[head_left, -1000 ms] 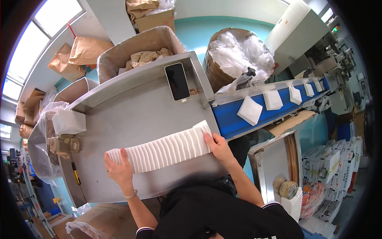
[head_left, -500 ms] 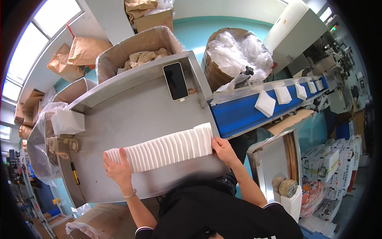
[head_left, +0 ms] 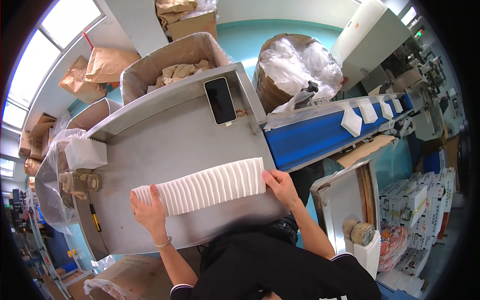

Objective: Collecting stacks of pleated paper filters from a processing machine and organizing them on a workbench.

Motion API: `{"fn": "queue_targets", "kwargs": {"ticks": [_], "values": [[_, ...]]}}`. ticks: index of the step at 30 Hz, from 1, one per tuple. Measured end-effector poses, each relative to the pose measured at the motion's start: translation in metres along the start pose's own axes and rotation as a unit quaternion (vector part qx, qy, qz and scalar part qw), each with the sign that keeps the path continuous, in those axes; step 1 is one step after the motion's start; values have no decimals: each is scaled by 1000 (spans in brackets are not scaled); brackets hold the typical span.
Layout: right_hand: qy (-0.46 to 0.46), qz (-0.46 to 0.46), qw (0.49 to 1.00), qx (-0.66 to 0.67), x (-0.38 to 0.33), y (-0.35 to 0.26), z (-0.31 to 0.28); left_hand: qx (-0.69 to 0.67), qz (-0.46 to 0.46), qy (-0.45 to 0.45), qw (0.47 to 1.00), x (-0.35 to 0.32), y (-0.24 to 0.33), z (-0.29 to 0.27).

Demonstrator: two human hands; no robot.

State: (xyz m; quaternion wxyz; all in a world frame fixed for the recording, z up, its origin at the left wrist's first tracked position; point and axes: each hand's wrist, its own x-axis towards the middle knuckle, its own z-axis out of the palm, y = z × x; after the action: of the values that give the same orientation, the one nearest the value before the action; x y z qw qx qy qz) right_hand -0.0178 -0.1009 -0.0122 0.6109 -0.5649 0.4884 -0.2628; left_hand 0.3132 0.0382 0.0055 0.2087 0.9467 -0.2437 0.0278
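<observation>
A long row of white folded paper pieces [head_left: 212, 187] lies across the steel tray table, packed upright against one another like a concertina. At its left end my left hand [head_left: 148, 207] is closed round the stack, thumb on the near top side and fingers round the end. My right hand [head_left: 281, 187] grips the right end with bent fingers and the thumb close to the last piece; part of its fingertips is hidden. The right end now looks even. A bracelet [head_left: 163, 242] circles my left wrist.
The steel table [head_left: 165, 135] holds a phone [head_left: 220, 101], a white paper stack [head_left: 86, 153], a taped block [head_left: 80, 182] and a yellow-black pen-like tool [head_left: 95, 218]. A blue conveyor belt [head_left: 305, 142] carries several white pieces. Cartons [head_left: 176, 47] stand behind; a side tray [head_left: 345, 200] sits right.
The piece jutting up at the row's right end now sits level with the others. My right hand moved slightly left. White pieces on the belt shifted away, up and to the right.
</observation>
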Motion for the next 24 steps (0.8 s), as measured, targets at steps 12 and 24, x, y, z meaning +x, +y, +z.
{"fn": "queue_targets", "kwargs": {"ticks": [12, 24], "values": [[-8, 147, 984, 102, 4, 2, 15, -9, 2, 1, 1000, -2, 1, 3], [-63, 238, 917, 314, 13, 26, -6, -9, 0, -10, 1000, 2, 3, 2]]}}
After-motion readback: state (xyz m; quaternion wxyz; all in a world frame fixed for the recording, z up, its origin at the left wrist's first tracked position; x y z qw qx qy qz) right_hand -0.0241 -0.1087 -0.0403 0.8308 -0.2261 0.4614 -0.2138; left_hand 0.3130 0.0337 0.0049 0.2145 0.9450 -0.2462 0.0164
